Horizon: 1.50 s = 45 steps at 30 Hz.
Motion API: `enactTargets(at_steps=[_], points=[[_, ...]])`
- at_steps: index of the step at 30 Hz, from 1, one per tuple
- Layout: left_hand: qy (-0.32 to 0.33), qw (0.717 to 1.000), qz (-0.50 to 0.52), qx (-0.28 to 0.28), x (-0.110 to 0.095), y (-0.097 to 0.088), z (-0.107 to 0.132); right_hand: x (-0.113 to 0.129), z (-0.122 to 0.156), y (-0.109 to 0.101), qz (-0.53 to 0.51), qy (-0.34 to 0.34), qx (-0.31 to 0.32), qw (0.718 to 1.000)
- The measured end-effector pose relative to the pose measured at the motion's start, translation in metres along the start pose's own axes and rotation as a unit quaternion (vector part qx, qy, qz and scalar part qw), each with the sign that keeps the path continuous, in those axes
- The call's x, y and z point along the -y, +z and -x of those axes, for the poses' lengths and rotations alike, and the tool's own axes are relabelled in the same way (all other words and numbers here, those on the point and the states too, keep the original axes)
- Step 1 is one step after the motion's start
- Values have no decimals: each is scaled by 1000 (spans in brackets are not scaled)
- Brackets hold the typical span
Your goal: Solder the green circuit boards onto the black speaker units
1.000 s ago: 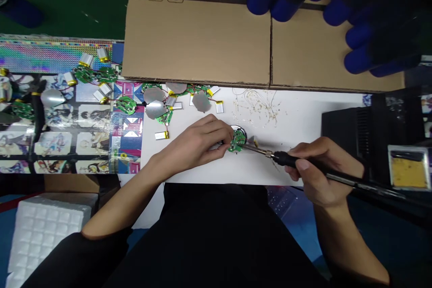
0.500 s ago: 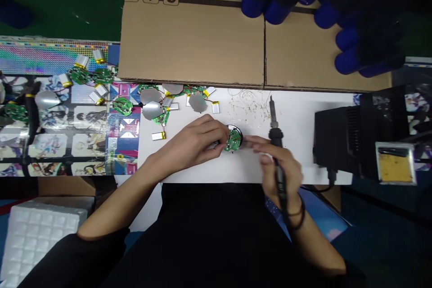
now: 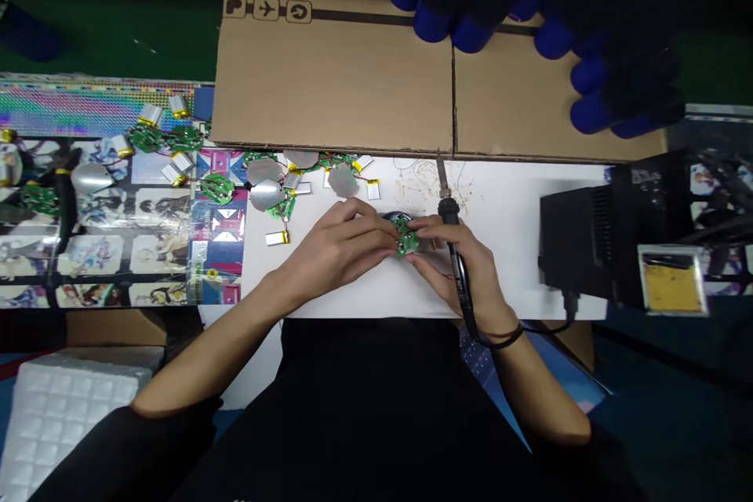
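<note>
Left hand [image 3: 338, 247] and right hand [image 3: 464, 267] have a green circuit board [image 3: 405, 239] pinched between their fingertips, right one also gripping a soldering iron [image 3: 448, 212].

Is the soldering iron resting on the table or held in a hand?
Held: the right hand grips the soldering iron's handle, tip pointing away.

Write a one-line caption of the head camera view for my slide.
The left hand and right hand hold a green circuit board, the right also gripping a soldering iron.
</note>
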State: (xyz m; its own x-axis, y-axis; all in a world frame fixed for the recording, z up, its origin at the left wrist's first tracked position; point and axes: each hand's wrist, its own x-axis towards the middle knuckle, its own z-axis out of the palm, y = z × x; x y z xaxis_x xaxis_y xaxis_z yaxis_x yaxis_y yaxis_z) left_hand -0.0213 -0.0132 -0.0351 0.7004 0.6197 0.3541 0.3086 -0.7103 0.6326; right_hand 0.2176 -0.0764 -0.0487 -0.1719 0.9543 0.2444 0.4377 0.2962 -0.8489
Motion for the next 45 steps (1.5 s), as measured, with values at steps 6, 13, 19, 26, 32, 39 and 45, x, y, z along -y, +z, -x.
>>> enactTargets(at_steps=[6,13,19,26,32,39,45], points=[[26,999,-26,34,0,-6,-7,0,-2,-4,5,-8,14,1000],[52,997,-30,38,2,-7,-11,31,14,-22,-138,72,-170,973],[37,998,-13,46,3,-7,-10,42,53,-36,-139,80,-144,976],[36,998,-24,41,2,-6,-11,49,60,-34,104,9,-90,990],[42,998,-32,37,2,-5,-11,46,46,-31,120,-55,-95,987],[33,998,-31,46,3,-6,-11,39,50,-33,134,-96,-76,983],[46,997,-37,44,1,-5,-12,41,47,-35,153,-104,-47,982]])
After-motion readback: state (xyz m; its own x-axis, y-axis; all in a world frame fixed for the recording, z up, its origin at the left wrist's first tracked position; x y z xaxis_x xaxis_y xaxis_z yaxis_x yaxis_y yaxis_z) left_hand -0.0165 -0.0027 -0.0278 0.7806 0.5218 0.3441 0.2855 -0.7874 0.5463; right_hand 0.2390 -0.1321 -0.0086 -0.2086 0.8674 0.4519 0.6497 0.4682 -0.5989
